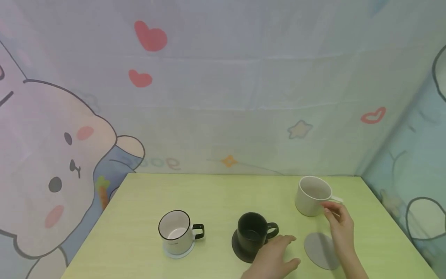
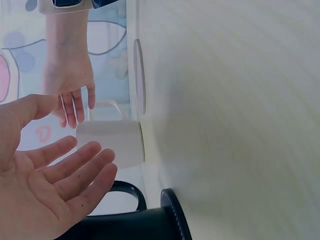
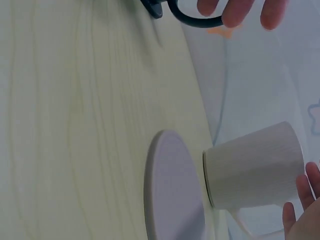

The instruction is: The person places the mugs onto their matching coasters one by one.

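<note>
A white mug stands at the back right of the table, its handle turned to the right. Close to its rim and handle is my right hand, fingers loosely extended and gripping nothing; whether the fingertips touch the mug I cannot tell. A round grey coaster lies bare in front of the mug. My left hand is spread, palm empty in the left wrist view, beside a black mug. That mug sits on a dark round coaster, partly hidden by the hand.
To the left, a white mug with a black rim and handle stands on a pale round coaster. The light yellow table ends at a printed cloth backdrop, which also hangs along both sides.
</note>
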Tool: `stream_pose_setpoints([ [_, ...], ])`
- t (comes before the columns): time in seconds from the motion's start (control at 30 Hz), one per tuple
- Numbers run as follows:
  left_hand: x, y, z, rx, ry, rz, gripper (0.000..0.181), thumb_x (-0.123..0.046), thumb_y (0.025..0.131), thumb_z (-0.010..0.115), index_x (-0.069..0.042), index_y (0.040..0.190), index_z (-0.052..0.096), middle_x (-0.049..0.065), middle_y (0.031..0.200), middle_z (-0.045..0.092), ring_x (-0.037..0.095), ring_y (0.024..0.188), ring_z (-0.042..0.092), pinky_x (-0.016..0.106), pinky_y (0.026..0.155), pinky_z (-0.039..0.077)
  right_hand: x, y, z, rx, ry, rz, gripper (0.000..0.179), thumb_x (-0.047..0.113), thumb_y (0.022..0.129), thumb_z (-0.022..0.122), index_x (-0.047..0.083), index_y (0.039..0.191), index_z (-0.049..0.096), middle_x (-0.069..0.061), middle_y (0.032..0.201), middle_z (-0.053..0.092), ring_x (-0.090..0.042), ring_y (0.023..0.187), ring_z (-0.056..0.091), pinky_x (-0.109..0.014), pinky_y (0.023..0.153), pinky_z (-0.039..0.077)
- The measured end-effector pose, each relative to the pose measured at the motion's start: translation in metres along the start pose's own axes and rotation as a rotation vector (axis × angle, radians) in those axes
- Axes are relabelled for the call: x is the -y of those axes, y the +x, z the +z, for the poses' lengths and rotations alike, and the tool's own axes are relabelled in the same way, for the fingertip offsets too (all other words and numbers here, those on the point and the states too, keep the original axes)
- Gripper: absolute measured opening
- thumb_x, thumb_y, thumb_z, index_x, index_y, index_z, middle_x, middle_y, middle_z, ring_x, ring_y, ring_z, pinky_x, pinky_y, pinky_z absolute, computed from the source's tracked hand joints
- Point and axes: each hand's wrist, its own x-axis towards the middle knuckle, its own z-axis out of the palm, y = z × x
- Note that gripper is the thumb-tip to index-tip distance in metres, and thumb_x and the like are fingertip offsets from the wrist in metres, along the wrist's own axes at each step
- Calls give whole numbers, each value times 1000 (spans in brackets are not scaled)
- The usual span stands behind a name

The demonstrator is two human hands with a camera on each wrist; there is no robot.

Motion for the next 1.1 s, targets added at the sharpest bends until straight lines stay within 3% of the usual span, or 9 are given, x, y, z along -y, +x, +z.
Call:
stream_pose_setpoints([
  [0.37,-7,15,10,-11,-1,35,49,-40,87,66,-23,131,54,-8,122,63,6,108,61,23,85,50,0,18,-18,-73,-157,-58,22,7,95,55,3,116,59,16,107,52,6,102,44,-11,90,32],
  [0.7,-11,21,25,-44,-60,62,56,-39,85,69,-21,134,49,-8,136,54,9,123,54,25,93,49,-9,30,-41,-47,-282,-184,27,4,93,56,-4,119,56,31,105,43,16,105,32,-13,92,26],
  [0.9,-12,25,30,-48,-44,41,58,-46,86,67,-22,135,48,-7,138,53,10,123,55,27,93,50,-5,38,-47,-22,-299,-202,28,8,95,55,-4,120,54,33,105,43,16,107,31,-18,94,25],
  [1.1,-14,32,36,-7,-35,4,61,-50,84,66,-24,136,48,-6,143,49,14,123,55,31,90,52,-7,47,-54,20,-340,-193,33,16,97,53,-5,123,52,31,108,41,18,106,28,-10,90,23],
])
